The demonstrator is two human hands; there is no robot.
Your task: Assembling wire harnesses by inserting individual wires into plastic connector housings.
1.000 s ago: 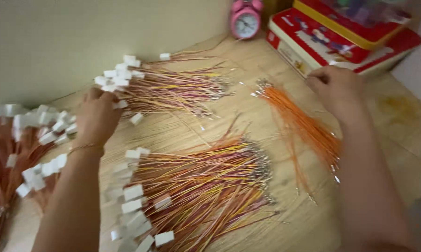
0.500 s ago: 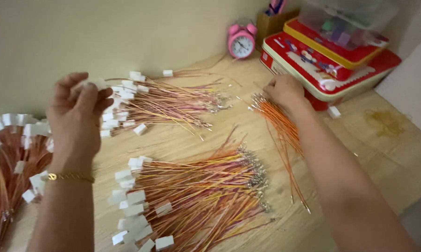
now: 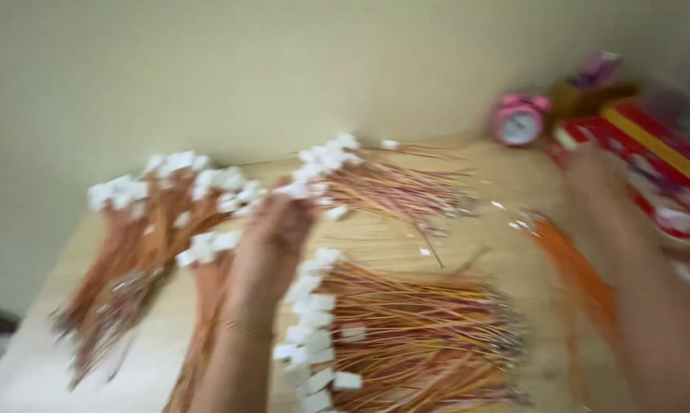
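Note:
The frame is motion-blurred. My left hand (image 3: pixel 272 233) is raised over the wooden table (image 3: pixel 467 245), its fingertips at the white connectors of the back wire bundle (image 3: pixel 383 187); the blur hides whether it grips one. Below it lies a front bundle of red and yellow wires (image 3: pixel 421 336) with white connectors at its left end. My right hand (image 3: pixel 595 174) is a smear at the right, above the loose orange wires (image 3: pixel 574 264) and beside a red box (image 3: pixel 666 176). Its fingers cannot be made out.
A third pile of wires with white connectors (image 3: pixel 142 237) spreads over the table's left side, near the left edge. A pink alarm clock (image 3: pixel 519 122) stands at the back by the wall, next to the red box.
The view has swung left, showing more of the left pile. My left hand now sits between the left pile and the front bundle. My right hand stays by the orange wires.

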